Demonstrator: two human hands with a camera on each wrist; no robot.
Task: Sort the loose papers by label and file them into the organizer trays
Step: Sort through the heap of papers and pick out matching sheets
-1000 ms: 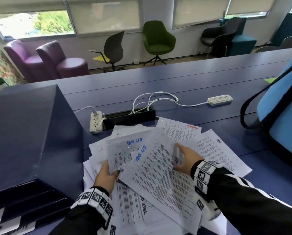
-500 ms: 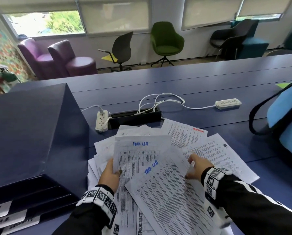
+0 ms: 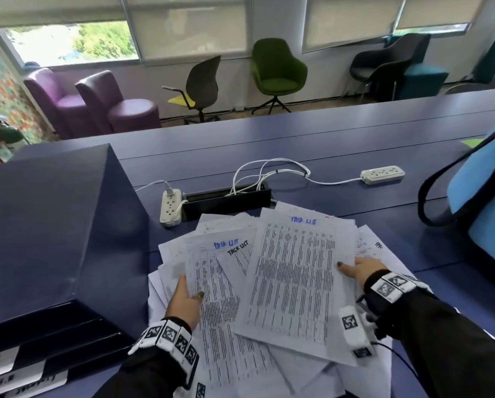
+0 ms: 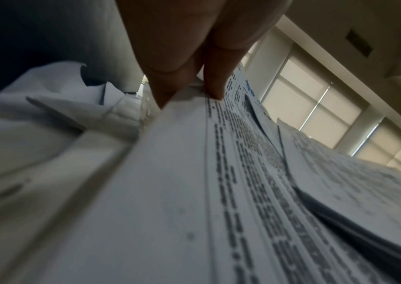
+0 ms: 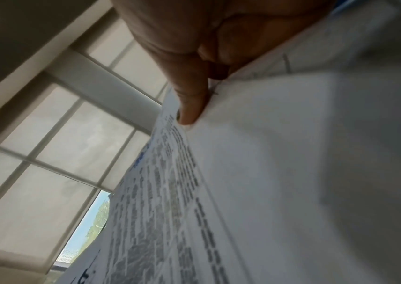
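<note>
From the head view, a loose heap of white printed papers (image 3: 240,326) lies fanned over the dark blue table (image 3: 312,145), just right of the dark blue stacked organizer trays (image 3: 53,326), whose front edges carry white labels too blurred to read. The left hand (image 3: 184,301) grips the left edge of a sheet headed in blue, thumb on top. The right hand (image 3: 362,270) pinches the right edge of the uppermost sheet (image 3: 295,280), also headed in blue. Two white power strips (image 3: 170,207) and a blue bag with black straps (image 3: 487,202) sit farther off

The left wrist view adds the fingers (image 4: 182,63) reaching under that sheet, hidden from above

The right wrist view shows the thumb pressing the sheet's printed edge (image 5: 170,192); the other fingers lie out of sight behind it
</note>
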